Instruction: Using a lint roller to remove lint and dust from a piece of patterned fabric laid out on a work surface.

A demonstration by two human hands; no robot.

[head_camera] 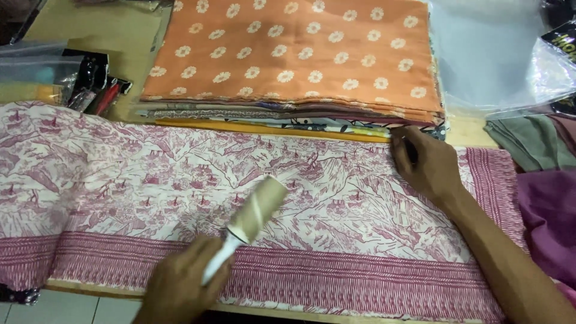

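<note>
Left hand: closed around the white handle of a lint roller, low in the middle of the view, above the near edge of the counter.
Lint roller: its tan paper drum lies tilted up and to the right, resting on the printed cloth; the handle end is wrapped in the left hand.
Right hand: fingers curled down, pressing on the far edge of the printed cloth, just beside the stack of folded fabrics; whether it grips anything I cannot tell.
Printed cloth: cream with a maroon landscape pattern and a maroon striped border along the near edge; spread flat across the counter from left to right, under both hands.
Stack of folded fabrics: beyond the cloth, topped by an orange piece with white flowers; thin edges of other patterned pieces show beneath it.
Clear plastic bags: at the far right, beside the stack; contents not plain.
Clear box: at the far left, something teal and yellow inside; dark and red pens lie beside it.
Green and purple fabrics: piled at the right edge, touching the printed cloth.
</note>
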